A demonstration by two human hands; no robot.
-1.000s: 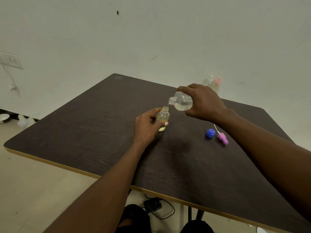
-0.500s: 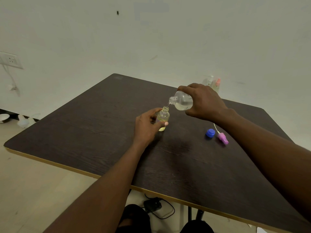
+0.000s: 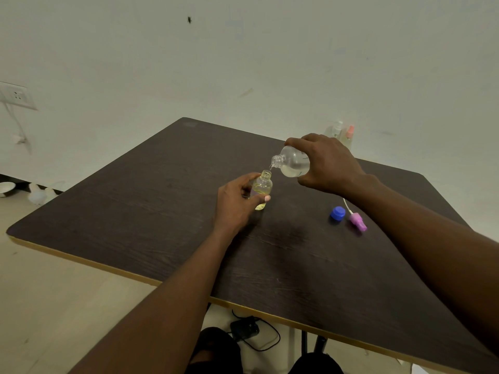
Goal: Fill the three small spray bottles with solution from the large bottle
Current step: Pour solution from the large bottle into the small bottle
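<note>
My right hand (image 3: 328,164) grips the large clear bottle (image 3: 293,165), tipped with its open neck down to the left. A thin stream runs from it into a small open spray bottle (image 3: 262,186) that stands upright on the dark table (image 3: 140,211). My left hand (image 3: 235,202) holds that small bottle around its body; yellowish liquid shows inside. Two other small spray bottles (image 3: 343,132), one with a white top and one with a pink top, stand at the table's far edge, partly hidden behind my right hand.
A blue cap (image 3: 337,213) and a pink spray head (image 3: 357,222) with its white tube lie on the table under my right forearm. On the floor below the near edge sits a black adapter with cable (image 3: 244,329). A wall socket (image 3: 16,96) is far left.
Almost nothing has moved. Both hands keep their grips and the pouring goes on, with the large bottle tipped the same way.
</note>
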